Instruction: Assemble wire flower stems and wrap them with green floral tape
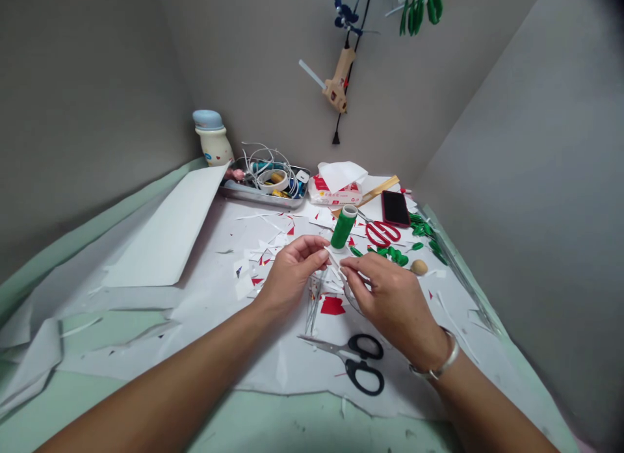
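My left hand (291,273) and my right hand (390,298) meet over the middle of the table, each pinching one end of a small white paper piece (335,258). Both hands have their fingers pressed together on it. Thin metal wires (312,305) lie on the paper just below my left hand. A red paper scrap (333,305) lies between my wrists. Black-handled scissors (358,362) rest on the paper sheet near my right wrist. A green thread spool (344,227) stands upright just beyond my fingertips.
Red-handled scissors (383,232), a dark phone (394,208), a tissue pack (337,188), green leaf pieces (396,254) and a metal tray (263,194) of tape and cables sit at the back. A glue gun (337,82) hangs on the wall. A white bottle (212,140) stands back left.
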Demonstrator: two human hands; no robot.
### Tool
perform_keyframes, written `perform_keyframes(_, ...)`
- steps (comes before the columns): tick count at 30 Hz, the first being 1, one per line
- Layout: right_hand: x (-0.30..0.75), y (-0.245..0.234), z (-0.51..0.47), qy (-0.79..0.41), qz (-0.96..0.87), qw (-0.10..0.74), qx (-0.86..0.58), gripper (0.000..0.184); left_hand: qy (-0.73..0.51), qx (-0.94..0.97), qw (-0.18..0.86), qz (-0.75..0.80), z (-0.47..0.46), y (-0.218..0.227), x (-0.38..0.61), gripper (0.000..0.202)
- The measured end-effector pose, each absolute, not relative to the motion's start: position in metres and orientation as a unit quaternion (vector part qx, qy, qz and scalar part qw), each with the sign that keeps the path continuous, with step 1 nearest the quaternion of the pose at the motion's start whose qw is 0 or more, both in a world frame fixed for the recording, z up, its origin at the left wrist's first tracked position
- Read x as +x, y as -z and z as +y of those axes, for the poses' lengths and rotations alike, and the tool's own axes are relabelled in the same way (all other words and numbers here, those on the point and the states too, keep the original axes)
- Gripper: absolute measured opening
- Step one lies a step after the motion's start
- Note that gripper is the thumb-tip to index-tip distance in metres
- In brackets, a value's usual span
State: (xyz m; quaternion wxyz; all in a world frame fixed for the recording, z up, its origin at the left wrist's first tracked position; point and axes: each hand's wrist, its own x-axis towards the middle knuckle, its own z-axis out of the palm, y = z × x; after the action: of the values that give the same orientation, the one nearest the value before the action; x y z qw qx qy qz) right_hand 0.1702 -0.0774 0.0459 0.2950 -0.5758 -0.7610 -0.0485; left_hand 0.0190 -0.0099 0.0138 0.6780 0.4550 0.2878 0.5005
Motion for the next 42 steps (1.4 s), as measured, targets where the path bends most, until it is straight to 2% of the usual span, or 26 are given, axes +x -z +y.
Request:
perform_keyframes(20,0.167,-0.038,-0.077,0.009,-0.767,0.274,-0.579,0.015,-0.498,0.438,0.690,0.290,-0.010,-0.012,0.020,0.017)
perform_keyframes(34,0.164,-0.033,-0.075,-0.008,-0.739,0.293,-0.607,0.014,-0.481,0.458,0.690,0.287,-0.010,-0.009,0.020,0.026)
perform_keyframes(39,0.162,-0.033,-0.076,-0.019,-0.731,0.303,-0.611,0.035,-0.475,0.463,0.689,0.292,-0.010,-0.008,0.019,0.025)
perform_keyframes(42,0.161,-0.032,-0.077,-0.007,-0.748,0.308,-0.588,0.037,-0.481,0.463,0.680,0.304,-0.010,-0.010,0.019,0.023)
